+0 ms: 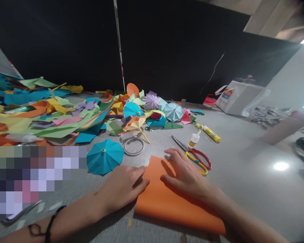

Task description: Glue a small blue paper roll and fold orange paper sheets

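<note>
A folded orange paper sheet [164, 199] lies on the grey floor in front of me. My left hand [123, 187] presses on the sheet's left edge, its fingers curled down against the paper. My right hand [183, 172] lies flat on the sheet's upper right part with fingers stretched out. A teal paper umbrella [105, 156] rests just left of my left hand. Red and yellow scissors [196, 158] lie right beside my right hand's fingers.
A tape ring [133, 146], a small glue bottle [194, 138] and a yellow glue stick [211, 133] lie beyond the sheet. A heap of coloured paper and paper umbrellas [66, 114] fills the left and back. A white bag [236, 98] stands at the back right.
</note>
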`<control>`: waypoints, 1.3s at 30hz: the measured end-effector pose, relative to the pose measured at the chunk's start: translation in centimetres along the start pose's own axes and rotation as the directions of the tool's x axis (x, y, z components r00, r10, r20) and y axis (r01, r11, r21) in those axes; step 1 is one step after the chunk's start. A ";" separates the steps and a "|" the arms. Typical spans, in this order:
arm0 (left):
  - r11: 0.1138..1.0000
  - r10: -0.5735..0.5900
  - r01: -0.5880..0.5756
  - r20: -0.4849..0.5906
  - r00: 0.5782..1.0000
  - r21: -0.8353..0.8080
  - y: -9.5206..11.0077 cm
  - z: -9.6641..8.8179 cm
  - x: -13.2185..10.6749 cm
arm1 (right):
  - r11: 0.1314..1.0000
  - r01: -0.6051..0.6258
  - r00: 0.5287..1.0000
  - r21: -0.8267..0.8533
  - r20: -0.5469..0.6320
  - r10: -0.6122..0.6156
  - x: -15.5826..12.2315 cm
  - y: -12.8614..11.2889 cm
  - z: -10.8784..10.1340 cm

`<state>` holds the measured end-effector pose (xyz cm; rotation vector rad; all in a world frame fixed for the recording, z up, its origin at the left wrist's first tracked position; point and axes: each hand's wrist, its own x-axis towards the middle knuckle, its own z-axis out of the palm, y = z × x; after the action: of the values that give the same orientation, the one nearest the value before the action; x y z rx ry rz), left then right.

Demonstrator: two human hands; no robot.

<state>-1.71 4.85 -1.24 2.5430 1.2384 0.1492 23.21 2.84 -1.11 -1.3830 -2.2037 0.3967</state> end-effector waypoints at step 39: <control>0.691 -0.055 -0.059 -0.135 0.989 -0.720 0.2 0.0 0.3 | 0.915 0.100 0.995 0.391 -0.033 -0.095 -0.2 -0.5 -1.0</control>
<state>-1.35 5.01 -1.20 1.8457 0.9505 0.6956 23.40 2.43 -0.08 -1.0505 -2.0287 0.7441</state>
